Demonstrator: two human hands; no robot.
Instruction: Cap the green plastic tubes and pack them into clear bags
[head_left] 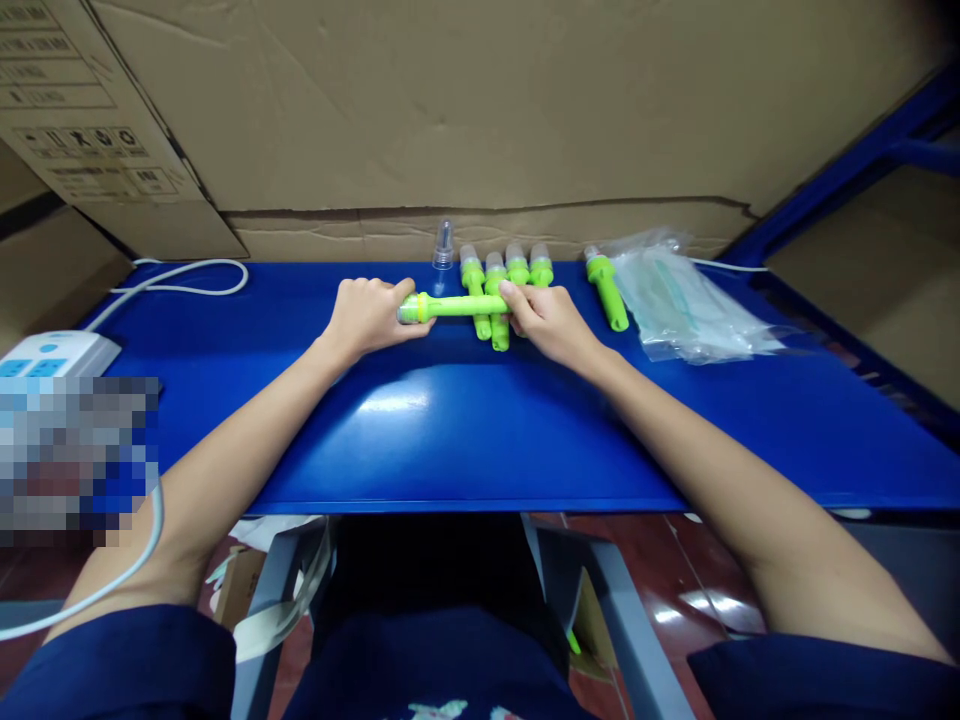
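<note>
A green roller tool (454,306) lies crosswise between my hands above the blue table (465,420). My left hand (369,314) is closed around its head end, and my right hand (546,320) pinches its handle end. Behind it several similar green tools (507,272) lie side by side, heads toward the cardboard. One more green tool (606,288) lies apart to the right. A small clear cap (444,245) stands upright at the back of the table.
Clear plastic bags (686,300) are piled at the right. A white power strip (52,355) and its cable (187,278) sit at the left. Cardboard boxes (465,110) wall off the back. A blue frame rail (847,170) runs along the right.
</note>
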